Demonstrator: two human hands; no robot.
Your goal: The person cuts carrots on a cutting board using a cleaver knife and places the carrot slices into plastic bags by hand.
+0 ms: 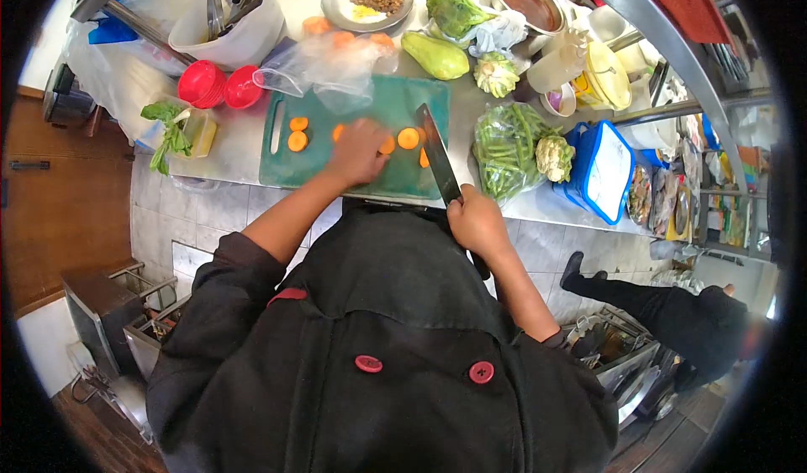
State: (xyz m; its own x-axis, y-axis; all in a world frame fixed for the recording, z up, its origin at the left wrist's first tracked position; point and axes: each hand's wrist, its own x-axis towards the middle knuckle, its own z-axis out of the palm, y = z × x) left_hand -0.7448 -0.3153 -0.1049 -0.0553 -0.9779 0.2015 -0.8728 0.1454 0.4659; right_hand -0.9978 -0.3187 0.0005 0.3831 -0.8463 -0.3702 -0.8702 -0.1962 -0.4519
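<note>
My right hand is wrapped round the handle of a kitchen knife, its blade angled up and left over the right part of a green cutting board. Slightly blurred, my left hand is closed over the middle of the board with its fingers curled down. Whatever lies under those fingers is hidden. Orange carrot slices lie between my left hand and the blade, and one piece shows right at my fingers. Two more carrot rounds rest at the board's left side.
Beyond the board lie a plastic bag, a green chayote-like vegetable and a metal plate of chopped food. Bagged green beans and a blue container stand right; red bowls left. Another person is at right.
</note>
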